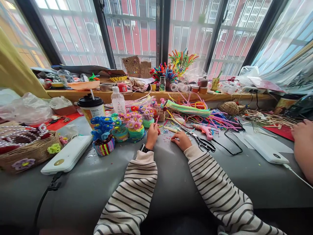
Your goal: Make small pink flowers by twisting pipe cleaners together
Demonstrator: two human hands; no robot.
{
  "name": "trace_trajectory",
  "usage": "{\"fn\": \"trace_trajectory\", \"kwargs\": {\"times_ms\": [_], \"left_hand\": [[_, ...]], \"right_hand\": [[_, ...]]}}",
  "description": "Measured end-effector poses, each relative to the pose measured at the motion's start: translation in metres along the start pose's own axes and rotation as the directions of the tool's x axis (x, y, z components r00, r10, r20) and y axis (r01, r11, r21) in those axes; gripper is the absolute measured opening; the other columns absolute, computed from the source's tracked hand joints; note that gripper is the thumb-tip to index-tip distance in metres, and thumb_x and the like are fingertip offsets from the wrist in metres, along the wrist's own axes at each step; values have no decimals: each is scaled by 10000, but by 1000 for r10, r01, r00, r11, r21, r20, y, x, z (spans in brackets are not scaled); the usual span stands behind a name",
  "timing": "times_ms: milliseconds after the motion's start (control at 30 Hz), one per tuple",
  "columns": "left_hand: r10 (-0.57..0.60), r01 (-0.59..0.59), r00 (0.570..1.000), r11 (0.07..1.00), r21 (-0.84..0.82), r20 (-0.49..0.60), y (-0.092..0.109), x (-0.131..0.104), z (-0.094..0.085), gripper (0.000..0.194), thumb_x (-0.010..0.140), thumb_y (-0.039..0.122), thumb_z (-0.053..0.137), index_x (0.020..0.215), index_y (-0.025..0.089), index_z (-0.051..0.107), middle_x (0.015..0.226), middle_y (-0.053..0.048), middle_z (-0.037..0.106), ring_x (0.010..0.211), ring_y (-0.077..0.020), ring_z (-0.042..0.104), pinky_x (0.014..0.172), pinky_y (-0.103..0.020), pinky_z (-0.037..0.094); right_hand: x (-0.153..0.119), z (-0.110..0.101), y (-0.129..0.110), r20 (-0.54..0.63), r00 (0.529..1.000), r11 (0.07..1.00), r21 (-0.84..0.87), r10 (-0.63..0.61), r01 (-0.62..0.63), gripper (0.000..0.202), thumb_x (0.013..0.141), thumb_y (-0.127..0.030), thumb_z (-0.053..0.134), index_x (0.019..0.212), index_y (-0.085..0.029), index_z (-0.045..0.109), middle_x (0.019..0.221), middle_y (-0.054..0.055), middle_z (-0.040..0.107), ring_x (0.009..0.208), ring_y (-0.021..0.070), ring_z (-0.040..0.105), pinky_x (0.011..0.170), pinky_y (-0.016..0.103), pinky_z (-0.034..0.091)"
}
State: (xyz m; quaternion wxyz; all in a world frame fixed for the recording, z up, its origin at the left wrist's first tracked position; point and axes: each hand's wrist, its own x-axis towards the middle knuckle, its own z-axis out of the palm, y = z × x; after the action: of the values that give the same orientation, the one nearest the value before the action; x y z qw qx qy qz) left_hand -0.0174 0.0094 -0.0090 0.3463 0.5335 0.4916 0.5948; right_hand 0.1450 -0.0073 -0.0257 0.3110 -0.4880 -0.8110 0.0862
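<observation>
My left hand [152, 136] is closed, with a thin pink pipe cleaner [157, 120] rising from its fingertips. To its right, my right hand [181, 140] rests low on the grey table with fingers apart and nothing visible in them. Small coloured fuzz scraps [166, 134] lie between the hands. Beside my right wrist are black-handled scissors [205, 144] and a pink glue gun [207, 132]. Left of my left hand stand small pots of pipe-cleaner flowers: a blue one [104, 138], and a pink one [135, 127].
Bundled pipe cleaners [188, 109] lie behind the hands. At left are a lidded cup [91, 109], a water bottle [118, 100], a white power bank [67, 155] and a twine-wrapped basket [31, 150]. Another power bank [266, 150] and another person's arm [304, 147] are at right.
</observation>
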Motion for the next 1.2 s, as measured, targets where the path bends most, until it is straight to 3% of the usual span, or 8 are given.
{"fn": "trace_trajectory", "kwargs": {"times_ms": [167,300,433,633,833,967,1200], "left_hand": [[-35,37,999,997,-66,29,3,0,0,156,727,324,435,690,181,386,493,61,426,416,-69,434,441,-200,370],[-45,61,993,986,-153,105,5,-1,1,265,664,359,525,661,194,317,511,71,444,446,-73,468,473,-211,396],[-64,105,980,972,-212,189,7,-3,0,381,579,327,618,661,203,267,602,52,517,544,-100,545,514,-224,423],[-81,140,952,973,-182,296,8,-5,1,431,536,314,658,645,193,258,673,18,580,649,-118,582,593,-249,452],[-97,162,921,976,-144,377,5,-5,2,482,500,283,689,646,198,237,618,24,585,580,-113,581,565,-244,445],[-69,121,931,985,-124,359,4,-5,2,448,526,275,673,641,198,247,611,27,585,577,-110,578,564,-242,443],[-52,95,944,989,-116,327,4,-7,0,409,544,264,653,633,193,259,621,22,581,562,-101,568,552,-232,433]], "right_hand": [[2,-4,-1,-57,989,950,290,137,-115,120,674,-253,568,662,-154,634,698,46,607,651,138,527,641,275,407],[14,0,-7,-56,968,823,540,243,-176,211,653,-347,554,680,-145,609,663,28,610,618,123,525,609,258,402],[27,7,-14,-9,962,719,667,272,-197,255,620,-378,550,680,-133,588,602,11,583,530,95,476,517,231,377],[24,7,-16,-49,959,709,684,281,-173,254,613,-384,552,664,-139,591,615,18,590,539,100,485,511,234,389],[19,4,-14,-143,945,760,634,294,-140,212,614,-353,574,646,-147,614,644,35,619,599,128,531,613,267,418],[18,5,-15,-185,938,791,598,292,-128,206,613,-356,576,635,-157,623,671,41,626,636,139,540,638,270,414],[19,8,-14,-290,862,783,597,415,-176,299,675,-412,495,628,-137,603,615,35,587,544,118,487,558,256,394]]}}
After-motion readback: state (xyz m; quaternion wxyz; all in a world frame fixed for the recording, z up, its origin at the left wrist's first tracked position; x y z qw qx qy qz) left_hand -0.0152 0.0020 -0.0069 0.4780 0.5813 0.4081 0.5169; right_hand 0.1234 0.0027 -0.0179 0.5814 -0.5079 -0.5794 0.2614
